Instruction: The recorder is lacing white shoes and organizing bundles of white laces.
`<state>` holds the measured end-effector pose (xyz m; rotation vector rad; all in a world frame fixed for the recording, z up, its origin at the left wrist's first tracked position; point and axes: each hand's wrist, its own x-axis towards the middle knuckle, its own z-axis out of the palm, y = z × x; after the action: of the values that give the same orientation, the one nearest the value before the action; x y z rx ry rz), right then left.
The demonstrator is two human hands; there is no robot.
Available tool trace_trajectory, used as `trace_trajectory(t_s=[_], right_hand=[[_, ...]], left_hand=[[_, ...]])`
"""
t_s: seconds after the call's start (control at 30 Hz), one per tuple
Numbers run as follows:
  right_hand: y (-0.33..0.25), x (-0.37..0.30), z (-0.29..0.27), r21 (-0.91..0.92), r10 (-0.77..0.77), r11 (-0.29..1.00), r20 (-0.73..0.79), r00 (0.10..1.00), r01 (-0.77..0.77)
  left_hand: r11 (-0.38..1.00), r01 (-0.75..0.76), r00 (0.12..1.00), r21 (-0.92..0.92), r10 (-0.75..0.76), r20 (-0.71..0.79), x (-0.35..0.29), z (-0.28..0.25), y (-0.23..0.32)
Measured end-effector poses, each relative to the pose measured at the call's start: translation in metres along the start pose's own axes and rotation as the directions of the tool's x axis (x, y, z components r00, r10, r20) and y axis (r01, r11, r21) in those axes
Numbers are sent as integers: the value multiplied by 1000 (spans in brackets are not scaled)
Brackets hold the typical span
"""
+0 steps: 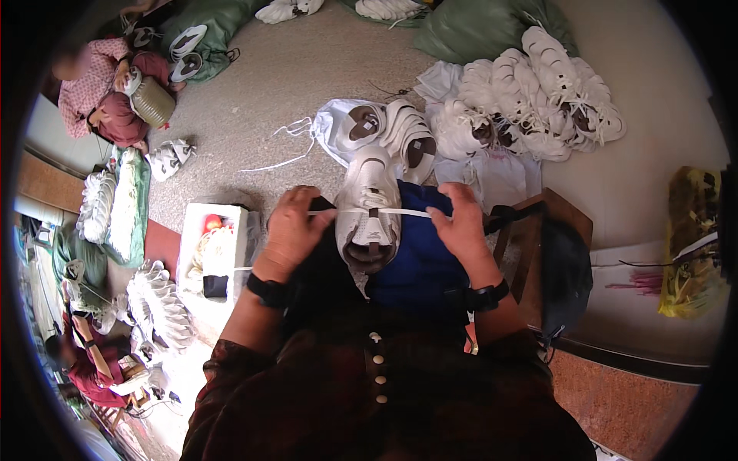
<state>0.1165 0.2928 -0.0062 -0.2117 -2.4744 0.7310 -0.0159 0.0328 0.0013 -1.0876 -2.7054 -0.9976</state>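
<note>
Head view shows both hands at a white sneaker point(369, 207) that rests on the lap, on a blue cloth point(419, 257). The left hand point(292, 227) is closed and pinches one end of a white lace point(403, 212); the right hand point(461, 223) is closed on the other end, so the lace is stretched flat across the shoe's eyelets. Judging from this, the step in hand is lacing the sneaker, and the next move would need one lace end to be guided into an eyelet while the other hand keeps tension.

Just beyond the shoe, another pair of sneakers point(388, 131) lies on a white bag. Further right is a heap of white sneakers point(538, 92), with a green sack point(477, 27) behind it. On the left, a white rectangular box point(219, 246) stands open with small things inside. A yellow plastic package point(688, 246) lies at the far right; its print is too small to tell.
</note>
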Motion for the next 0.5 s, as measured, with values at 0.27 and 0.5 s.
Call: trace_trajectory(t_s=[0.27, 0.5], right_hand=[[-43, 2, 49, -9, -24, 1000, 399, 917, 30], [-35, 13, 72, -46, -52, 997, 297, 953, 68]], left_hand=[[987, -133, 982, 92, 118, 148, -9, 37, 18], [991, 1, 988, -131, 20, 155, 6, 43, -7]])
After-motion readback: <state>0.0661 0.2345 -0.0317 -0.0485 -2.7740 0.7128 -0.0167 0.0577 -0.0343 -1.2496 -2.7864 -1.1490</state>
